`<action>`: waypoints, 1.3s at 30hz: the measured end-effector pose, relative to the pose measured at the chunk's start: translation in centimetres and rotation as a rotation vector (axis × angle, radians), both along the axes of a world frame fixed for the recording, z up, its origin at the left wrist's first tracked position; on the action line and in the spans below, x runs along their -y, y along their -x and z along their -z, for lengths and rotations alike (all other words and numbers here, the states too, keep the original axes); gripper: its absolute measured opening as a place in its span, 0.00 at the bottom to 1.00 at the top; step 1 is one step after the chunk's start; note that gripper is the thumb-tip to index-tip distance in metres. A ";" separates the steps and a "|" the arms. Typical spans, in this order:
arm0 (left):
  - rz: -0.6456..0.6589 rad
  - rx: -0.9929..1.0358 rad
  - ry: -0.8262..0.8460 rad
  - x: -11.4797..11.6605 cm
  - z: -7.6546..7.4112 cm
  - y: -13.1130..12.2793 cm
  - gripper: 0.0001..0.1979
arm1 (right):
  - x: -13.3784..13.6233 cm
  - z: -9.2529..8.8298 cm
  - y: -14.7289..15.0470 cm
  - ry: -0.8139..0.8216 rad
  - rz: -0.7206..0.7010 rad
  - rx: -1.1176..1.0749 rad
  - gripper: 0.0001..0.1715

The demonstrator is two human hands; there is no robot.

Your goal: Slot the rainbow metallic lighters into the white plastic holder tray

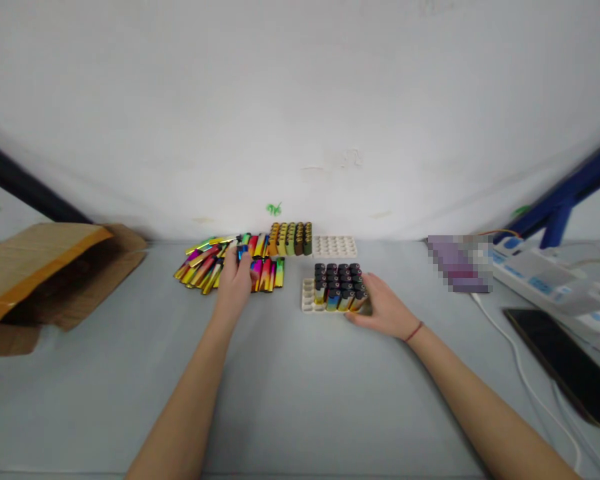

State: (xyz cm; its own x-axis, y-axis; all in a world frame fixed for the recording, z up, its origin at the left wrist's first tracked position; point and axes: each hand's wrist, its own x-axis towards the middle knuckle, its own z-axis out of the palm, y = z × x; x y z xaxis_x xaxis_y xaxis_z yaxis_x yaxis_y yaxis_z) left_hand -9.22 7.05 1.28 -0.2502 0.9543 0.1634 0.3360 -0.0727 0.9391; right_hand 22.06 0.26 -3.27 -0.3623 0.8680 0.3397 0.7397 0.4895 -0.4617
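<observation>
1. Two bare hands at work over a grey table (290,400), both reaching toward its far edge.
2. Left hand (234,277): palm down, fingers bent over the loose lighters (205,263). It touches the heap, and a dark-blue lighter (242,252) lies at the fingertips. Whether that one is actually pinched cannot be told from this angle.
3. Loose lighters: a flat heap of iridescent pink, gold and green cases, near the far edge, left of centre. It spreads to both sides of the left hand.
4. Right hand (380,308): curled round the near right corner of the part-filled tray (307,297), thumb along its near edge and fingers against its right side. A red cord (414,331) sits on the wrist.
5. Part-filled tray: pale, at mid-table, right of the heap. Black-capped lighters (337,277) stand upright in most cells; the left column appears unfilled.
6. Empty tray (335,247): the same pale kind, just behind the part-filled tray, at the far edge.
7. Standing row of lighters (291,238): orange to green, upright, between the heap and the empty tray.
8. Cardboard box (40,280): open, on its side, at the left edge.
9. Power strip (545,280), white cable (517,363) and dark phone (570,363): along the right edge, well apart from the hands.
</observation>
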 end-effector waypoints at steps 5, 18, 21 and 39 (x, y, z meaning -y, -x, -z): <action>0.128 0.331 -0.036 0.8 -0.9 -2.3 0.15 | 0.0 0.0 0.0 0.001 0.000 -0.002 0.40; 0.156 0.614 0.094 2.6 -1.4 -4.7 0.30 | 0.1 0.3 -0.1 0.007 0.013 0.019 0.41; 0.101 0.621 0.133 2.5 -1.2 -4.9 0.29 | 0.0 0.3 -0.2 0.013 0.020 0.029 0.42; -0.035 0.684 0.176 2.7 -0.8 -5.5 0.21 | 0.0 0.5 -0.2 0.013 0.019 0.022 0.43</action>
State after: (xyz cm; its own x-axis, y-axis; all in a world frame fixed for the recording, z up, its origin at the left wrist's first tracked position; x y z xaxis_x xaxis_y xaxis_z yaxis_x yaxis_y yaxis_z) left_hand -3.68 4.40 2.11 -0.2728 0.9416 -0.1972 -0.3345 0.0993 0.9371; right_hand 22.24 0.30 -3.74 -0.3525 0.8793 0.3204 0.7590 0.4689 -0.4518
